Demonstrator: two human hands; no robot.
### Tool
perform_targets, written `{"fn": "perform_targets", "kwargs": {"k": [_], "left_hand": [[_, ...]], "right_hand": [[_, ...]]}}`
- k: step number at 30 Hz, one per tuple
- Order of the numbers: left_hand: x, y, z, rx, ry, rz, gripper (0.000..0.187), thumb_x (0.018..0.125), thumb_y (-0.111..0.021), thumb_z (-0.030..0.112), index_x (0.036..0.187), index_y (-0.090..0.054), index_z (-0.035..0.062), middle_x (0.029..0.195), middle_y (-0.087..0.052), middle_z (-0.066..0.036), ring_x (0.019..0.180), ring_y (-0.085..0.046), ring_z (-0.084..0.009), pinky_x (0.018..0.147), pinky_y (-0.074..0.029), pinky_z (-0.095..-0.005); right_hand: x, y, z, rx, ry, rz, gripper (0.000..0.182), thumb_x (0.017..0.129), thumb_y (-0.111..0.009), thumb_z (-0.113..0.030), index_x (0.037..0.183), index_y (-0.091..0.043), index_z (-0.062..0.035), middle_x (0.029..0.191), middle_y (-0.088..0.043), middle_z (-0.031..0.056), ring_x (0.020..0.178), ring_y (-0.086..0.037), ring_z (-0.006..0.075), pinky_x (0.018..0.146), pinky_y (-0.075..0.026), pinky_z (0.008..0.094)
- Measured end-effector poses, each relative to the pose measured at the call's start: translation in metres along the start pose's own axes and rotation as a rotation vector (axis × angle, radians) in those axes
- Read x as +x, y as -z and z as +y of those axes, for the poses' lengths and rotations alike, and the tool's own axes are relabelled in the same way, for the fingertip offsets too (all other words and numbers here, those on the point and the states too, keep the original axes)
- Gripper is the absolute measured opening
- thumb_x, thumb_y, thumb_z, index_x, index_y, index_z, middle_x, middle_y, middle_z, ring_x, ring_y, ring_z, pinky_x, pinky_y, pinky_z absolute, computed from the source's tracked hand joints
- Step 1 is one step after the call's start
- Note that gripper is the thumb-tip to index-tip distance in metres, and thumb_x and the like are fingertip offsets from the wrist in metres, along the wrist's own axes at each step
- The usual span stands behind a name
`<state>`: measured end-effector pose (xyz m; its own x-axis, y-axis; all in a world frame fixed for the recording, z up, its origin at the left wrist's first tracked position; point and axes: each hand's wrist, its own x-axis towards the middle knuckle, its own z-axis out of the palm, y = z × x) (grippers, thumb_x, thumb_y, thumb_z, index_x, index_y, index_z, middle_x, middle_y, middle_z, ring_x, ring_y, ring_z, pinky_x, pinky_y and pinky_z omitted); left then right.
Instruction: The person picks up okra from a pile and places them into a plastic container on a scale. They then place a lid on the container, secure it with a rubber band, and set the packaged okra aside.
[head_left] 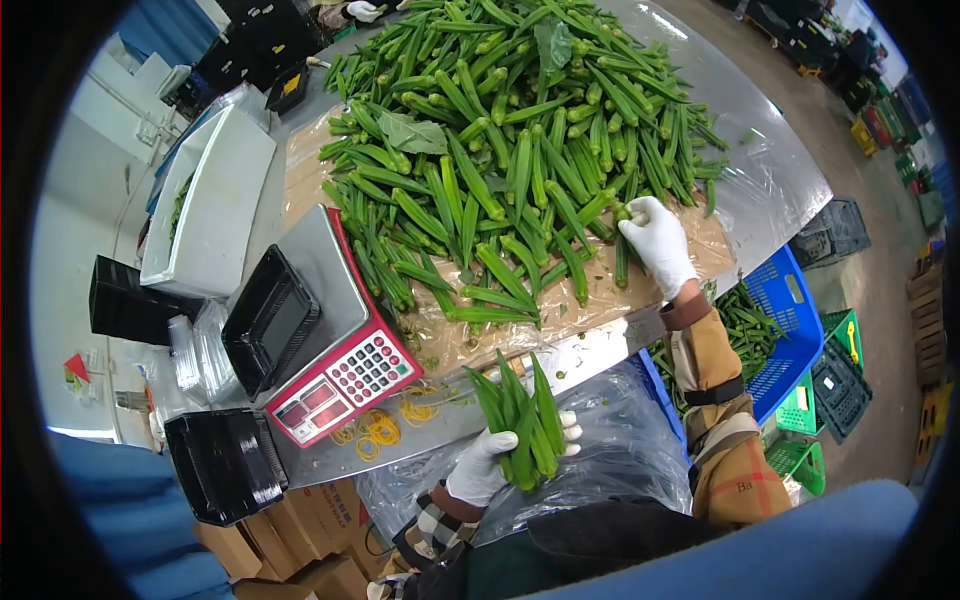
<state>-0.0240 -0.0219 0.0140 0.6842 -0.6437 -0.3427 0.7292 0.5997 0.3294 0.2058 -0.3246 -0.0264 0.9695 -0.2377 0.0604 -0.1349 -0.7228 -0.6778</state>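
My left hand [483, 468], in a white glove, is wrapped round a small bunch of okra [522, 425] in front of my body, pods pointing up and away. At the near right edge of a large okra pile [520, 150], my right hand [660, 245], also gloved in white, pinches an okra pod [622, 262] by its stem end. The pod hangs below the fingertips; part of the grip is hidden by the glove. Brown paper [480, 345] lies under the pile.
A red-and-white scale [345, 385] bears a black tray [270, 320]; stacked black trays [225, 465] stand beside it. Yellow rubber bands [378, 432] lie near the table edge. A blue crate [790, 330] with okra is at right, a white foam box [210, 200] at left.
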Motion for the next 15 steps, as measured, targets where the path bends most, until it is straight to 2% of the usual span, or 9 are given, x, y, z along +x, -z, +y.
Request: {"fn": "perform_targets", "kwargs": {"k": [1, 5, 6, 9, 10, 12, 15], "left_hand": [[0.000, 0.001, 0.000, -0.016, -0.009, 0.013, 0.087, 0.083, -0.067, 0.036, 0.151, -0.029, -0.0021, 0.145, -0.044, -0.027, 0.133, -0.046, -0.0419, 0.115, -0.032, -0.0608], [0.006, 0.015, -0.004, -0.108, -0.027, -0.012, 0.092, 0.083, -0.070, 0.034, 0.154, -0.022, 0.0010, 0.146, -0.043, -0.025, 0.135, -0.044, -0.0407, 0.115, -0.032, -0.0603], [0.008, 0.019, -0.005, -0.136, -0.027, -0.038, 0.093, 0.083, -0.070, 0.034, 0.155, -0.020, 0.0018, 0.147, -0.042, -0.024, 0.136, -0.044, -0.0403, 0.115, -0.032, -0.0603], [0.010, 0.014, -0.002, -0.176, -0.054, -0.067, 0.091, 0.086, -0.069, 0.033, 0.155, -0.019, 0.0032, 0.152, -0.038, -0.021, 0.140, -0.040, -0.0378, 0.117, -0.030, -0.0590], [0.012, 0.013, -0.001, -0.178, -0.074, -0.061, 0.089, 0.087, -0.068, 0.033, 0.156, -0.019, 0.0034, 0.152, -0.037, -0.020, 0.140, -0.039, -0.0369, 0.117, -0.030, -0.0584], [0.014, 0.010, -0.001, -0.187, -0.120, -0.026, 0.087, 0.090, -0.066, 0.034, 0.156, -0.018, 0.0039, 0.154, -0.036, -0.018, 0.142, -0.038, -0.0351, 0.118, -0.029, -0.0573], [0.016, 0.003, 0.002, -0.141, -0.235, 0.077, 0.077, 0.093, -0.062, 0.028, 0.153, -0.023, 0.0001, 0.154, -0.036, -0.022, 0.142, -0.038, -0.0371, 0.118, -0.029, -0.0561]], "right_hand": [[0.001, 0.005, 0.004, 0.085, -0.022, -0.019, 0.033, 0.083, -0.073, -0.025, 0.111, -0.067, -0.0078, 0.091, -0.070, 0.0112, 0.086, -0.069, 0.0245, 0.077, -0.053, 0.0347], [-0.020, 0.045, 0.005, 0.790, -0.156, -0.285, 0.036, 0.094, -0.060, -0.016, 0.129, -0.063, -0.0078, 0.093, -0.066, -0.0008, 0.073, -0.056, 0.0061, 0.067, -0.046, 0.0221], [-0.032, 0.055, -0.003, 0.958, -0.131, -0.323, 0.038, 0.098, -0.055, -0.012, 0.136, -0.057, -0.0064, 0.096, -0.064, -0.0038, 0.072, -0.051, 0.0030, 0.067, -0.044, 0.0195], [-0.060, 0.058, -0.020, 1.188, -0.130, -0.346, 0.039, 0.098, -0.055, -0.012, 0.136, -0.055, -0.0021, 0.100, -0.062, -0.0017, 0.077, -0.053, 0.0041, 0.071, -0.046, 0.0207], [-0.070, 0.057, -0.028, 1.189, -0.165, -0.319, 0.036, 0.097, -0.057, -0.009, 0.131, -0.054, 0.0013, 0.104, -0.061, 0.0015, 0.078, -0.056, 0.0065, 0.073, -0.048, 0.0223], [-0.096, 0.047, -0.048, 1.082, -0.119, -0.249, 0.031, 0.095, -0.059, -0.004, 0.125, -0.056, 0.0012, 0.106, -0.061, 0.0036, 0.080, -0.058, 0.0087, 0.074, -0.049, 0.0232], [-0.145, 0.023, -0.085, 1.041, 0.022, -0.104, 0.027, 0.086, -0.065, 0.007, 0.111, -0.058, 0.0005, 0.107, -0.061, 0.0057, 0.085, -0.061, 0.0125, 0.077, -0.052, 0.0276]]}}
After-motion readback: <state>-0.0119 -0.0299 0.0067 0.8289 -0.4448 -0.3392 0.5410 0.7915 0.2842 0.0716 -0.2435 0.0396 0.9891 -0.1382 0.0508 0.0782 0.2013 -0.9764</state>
